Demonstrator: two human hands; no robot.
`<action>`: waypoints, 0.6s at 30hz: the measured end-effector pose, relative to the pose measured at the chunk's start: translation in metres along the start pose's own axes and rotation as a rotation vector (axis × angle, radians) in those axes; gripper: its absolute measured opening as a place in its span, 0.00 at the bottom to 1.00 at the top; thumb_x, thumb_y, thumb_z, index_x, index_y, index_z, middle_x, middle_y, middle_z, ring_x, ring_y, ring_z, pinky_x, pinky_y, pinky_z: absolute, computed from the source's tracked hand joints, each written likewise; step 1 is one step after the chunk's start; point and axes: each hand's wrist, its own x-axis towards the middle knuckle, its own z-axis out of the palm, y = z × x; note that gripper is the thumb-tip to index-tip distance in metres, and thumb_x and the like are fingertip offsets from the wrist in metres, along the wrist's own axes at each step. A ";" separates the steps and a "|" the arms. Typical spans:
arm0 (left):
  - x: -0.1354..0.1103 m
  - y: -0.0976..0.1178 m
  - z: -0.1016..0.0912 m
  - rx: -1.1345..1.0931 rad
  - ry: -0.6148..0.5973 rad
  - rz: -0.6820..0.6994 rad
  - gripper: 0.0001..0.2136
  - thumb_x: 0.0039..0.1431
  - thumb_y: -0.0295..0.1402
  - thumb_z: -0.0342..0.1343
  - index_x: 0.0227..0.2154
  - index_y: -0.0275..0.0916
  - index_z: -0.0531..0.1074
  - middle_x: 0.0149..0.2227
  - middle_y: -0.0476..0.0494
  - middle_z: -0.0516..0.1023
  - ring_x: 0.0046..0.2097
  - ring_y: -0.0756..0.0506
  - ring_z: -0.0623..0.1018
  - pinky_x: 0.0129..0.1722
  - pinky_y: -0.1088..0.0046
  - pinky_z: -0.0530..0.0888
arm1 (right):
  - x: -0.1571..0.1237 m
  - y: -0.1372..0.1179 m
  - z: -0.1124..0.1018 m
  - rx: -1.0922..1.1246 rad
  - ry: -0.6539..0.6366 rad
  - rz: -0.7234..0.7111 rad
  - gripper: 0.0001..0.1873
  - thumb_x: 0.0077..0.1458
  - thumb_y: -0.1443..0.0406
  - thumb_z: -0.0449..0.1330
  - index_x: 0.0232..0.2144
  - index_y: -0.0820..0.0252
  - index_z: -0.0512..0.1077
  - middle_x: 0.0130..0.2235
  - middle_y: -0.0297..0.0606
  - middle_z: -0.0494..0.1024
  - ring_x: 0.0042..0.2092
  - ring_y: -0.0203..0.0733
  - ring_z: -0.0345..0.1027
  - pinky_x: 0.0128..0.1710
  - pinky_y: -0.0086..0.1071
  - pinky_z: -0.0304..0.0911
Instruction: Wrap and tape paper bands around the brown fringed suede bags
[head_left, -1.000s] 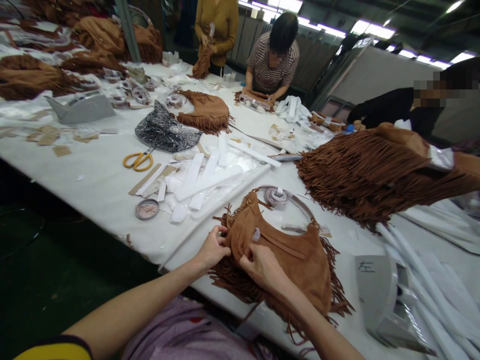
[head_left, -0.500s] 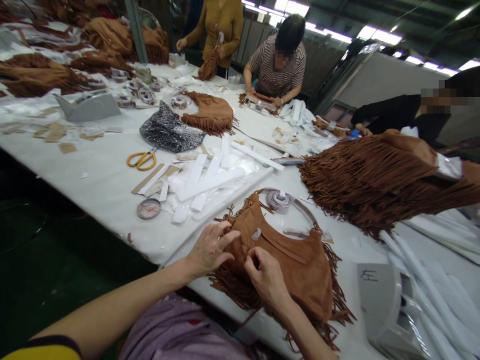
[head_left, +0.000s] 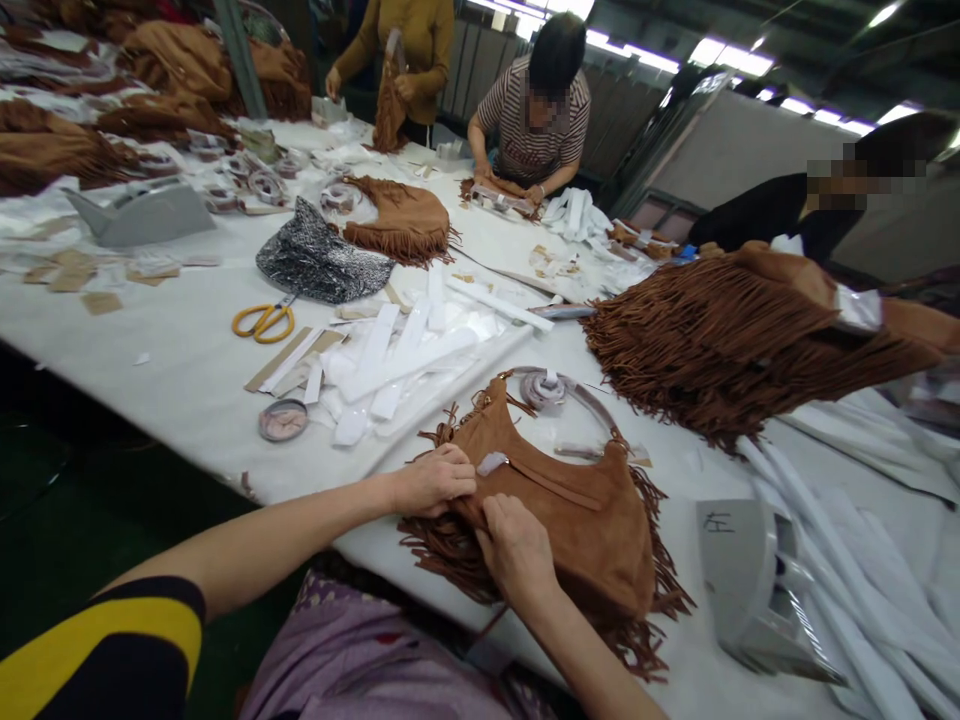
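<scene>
At lower right, handwritten mark [head_left: 718, 523] on grey dispenser [head_left: 739, 590], lower centre, fringed bag [head_left: 577, 520], handle [head_left: 592, 402] upward, long axis slanting down-right, left hand [head_left: 439, 480] and right hand [head_left: 520, 550] curled, pinching it

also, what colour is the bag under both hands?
The fringed bag is tan-brown; best seen in the head view, the only one.

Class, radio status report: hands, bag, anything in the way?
Left hand, right hand curled on fringed bag. Bag lying on table. Grey tape dispenser beside it, clear of hands.

Matt bag [head_left: 592, 540], apparently suede.
</scene>
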 end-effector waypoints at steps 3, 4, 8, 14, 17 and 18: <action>0.001 0.004 0.001 -0.049 -0.024 -0.033 0.06 0.49 0.25 0.51 0.31 0.39 0.64 0.35 0.45 0.70 0.40 0.44 0.66 0.45 0.65 0.60 | -0.008 -0.003 0.002 -0.041 0.061 0.030 0.05 0.54 0.71 0.57 0.28 0.58 0.66 0.29 0.37 0.70 0.33 0.42 0.60 0.33 0.35 0.56; 0.001 0.005 0.002 -0.063 -0.030 -0.048 0.06 0.49 0.25 0.51 0.31 0.39 0.64 0.34 0.46 0.70 0.39 0.44 0.66 0.43 0.65 0.60 | -0.013 -0.001 0.000 -0.033 0.075 0.031 0.03 0.55 0.70 0.56 0.30 0.59 0.67 0.30 0.37 0.70 0.33 0.42 0.61 0.33 0.35 0.57; 0.003 0.000 0.011 -0.088 -0.045 -0.052 0.06 0.51 0.24 0.49 0.32 0.39 0.63 0.32 0.46 0.68 0.36 0.45 0.64 0.40 0.66 0.60 | -0.057 0.031 -0.017 0.121 0.196 0.040 0.19 0.55 0.65 0.60 0.49 0.59 0.65 0.44 0.45 0.71 0.46 0.47 0.64 0.44 0.40 0.64; 0.011 0.002 -0.008 -0.141 -0.153 0.017 0.08 0.50 0.22 0.49 0.32 0.40 0.62 0.37 0.44 0.70 0.40 0.43 0.66 0.43 0.65 0.61 | -0.142 0.107 -0.036 0.311 0.273 0.241 0.28 0.52 0.62 0.63 0.54 0.57 0.60 0.49 0.47 0.67 0.52 0.50 0.63 0.50 0.44 0.65; 0.015 0.014 -0.025 -0.204 -0.213 0.017 0.13 0.52 0.30 0.56 0.40 0.40 0.63 0.42 0.43 0.70 0.44 0.41 0.68 0.46 0.64 0.62 | -0.149 0.129 -0.031 0.398 0.099 0.184 0.26 0.49 0.65 0.65 0.50 0.57 0.62 0.46 0.44 0.70 0.49 0.47 0.66 0.47 0.40 0.67; 0.016 0.020 -0.027 -0.227 -0.219 0.008 0.18 0.51 0.35 0.59 0.44 0.41 0.63 0.44 0.42 0.70 0.45 0.41 0.68 0.48 0.63 0.62 | -0.148 0.132 -0.028 0.409 0.062 0.159 0.24 0.48 0.67 0.65 0.47 0.57 0.64 0.45 0.43 0.71 0.48 0.46 0.67 0.46 0.39 0.67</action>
